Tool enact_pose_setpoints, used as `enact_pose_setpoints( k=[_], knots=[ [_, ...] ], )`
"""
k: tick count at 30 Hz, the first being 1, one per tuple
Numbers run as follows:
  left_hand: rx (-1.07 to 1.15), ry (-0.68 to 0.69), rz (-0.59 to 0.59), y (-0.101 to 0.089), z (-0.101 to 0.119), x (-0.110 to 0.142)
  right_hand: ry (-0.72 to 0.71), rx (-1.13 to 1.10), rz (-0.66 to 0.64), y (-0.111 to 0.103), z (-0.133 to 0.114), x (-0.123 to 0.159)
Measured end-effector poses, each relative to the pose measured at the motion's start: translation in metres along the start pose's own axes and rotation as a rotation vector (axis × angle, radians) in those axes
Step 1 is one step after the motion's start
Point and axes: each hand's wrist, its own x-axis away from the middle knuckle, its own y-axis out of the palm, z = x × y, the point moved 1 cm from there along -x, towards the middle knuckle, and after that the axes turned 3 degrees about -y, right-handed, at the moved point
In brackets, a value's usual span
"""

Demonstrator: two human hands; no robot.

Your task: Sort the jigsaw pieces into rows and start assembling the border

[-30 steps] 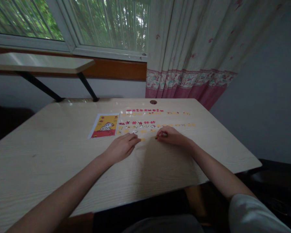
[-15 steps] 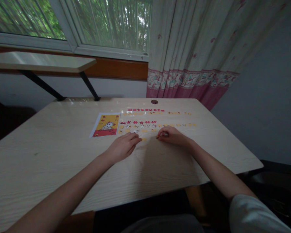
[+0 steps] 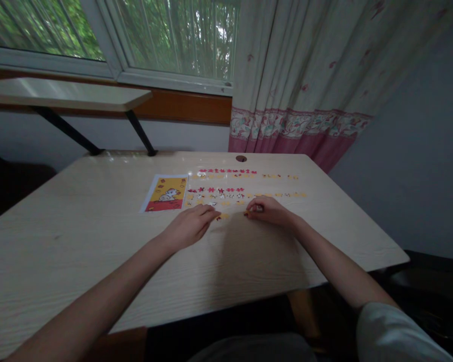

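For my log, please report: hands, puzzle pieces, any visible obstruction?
Left hand: at small yellow jigsaw piece, grip unclear. Right hand: pinching small yellow-and-dark jigsaw piece. No visible obstruction.

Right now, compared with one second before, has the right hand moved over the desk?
No, not visibly: the right hand stays below and slightly right of the round hole in the view.
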Motion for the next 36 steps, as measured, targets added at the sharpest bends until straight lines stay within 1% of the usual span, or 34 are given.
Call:
enact_pose_setpoints(
  k=[5, 7, 9, 11, 13, 14, 17, 20, 22, 24, 30, 36],
  knots=[
    [-0.02, -0.013, -0.005, -0.004, -0.002, -0.001, -0.053, 0.01, 0.046, -0.001, -0.002, -0.002],
    [-0.025, -0.02, -0.009, -0.005, -0.002, -0.001, -0.082, 0.024, 0.055, -0.002, -0.005, -0.01],
    [-0.03, -0.03, -0.013, -0.005, -0.002, -0.001, -0.113, 0.055, 0.026, -0.003, -0.011, -0.022],
    [-0.031, -0.034, -0.012, -0.005, -0.002, -0.001, -0.169, 0.091, -0.014, -0.002, -0.019, -0.041],
    [-0.029, -0.029, -0.008, -0.004, -0.002, 0.0, -0.224, 0.11, -0.032, 0.0, -0.029, -0.065],
    [-0.028, -0.027, -0.004, -0.004, -0.002, 0.0, -0.228, 0.099, -0.039, 0.002, -0.034, -0.079],
    [-0.024, -0.031, 0.022, -0.004, -0.001, 0.001, -0.182, 0.153, -0.083, 0.01, -0.044, -0.125],
    [-0.022, -0.044, 0.032, -0.005, 0.0, 0.001, -0.187, 0.219, -0.063, 0.02, -0.052, -0.166],
    [-0.033, -0.05, 0.018, -0.006, 0.0, 0.0, -0.166, 0.252, -0.059, 0.026, -0.055, -0.187],
    [-0.045, -0.046, 0.007, -0.006, 0.0, 0.0, -0.141, 0.277, -0.075, 0.03, -0.059, -0.201],
    [-0.059, -0.033, 0.022, -0.003, -0.003, 0.001, -0.079, 0.36, -0.175, 0.038, -0.078, -0.225],
    [-0.074, -0.032, 0.026, -0.005, 0.001, 0.0, -0.023, 0.439, -0.27, 0.042, -0.09, -0.231]
  ],
)
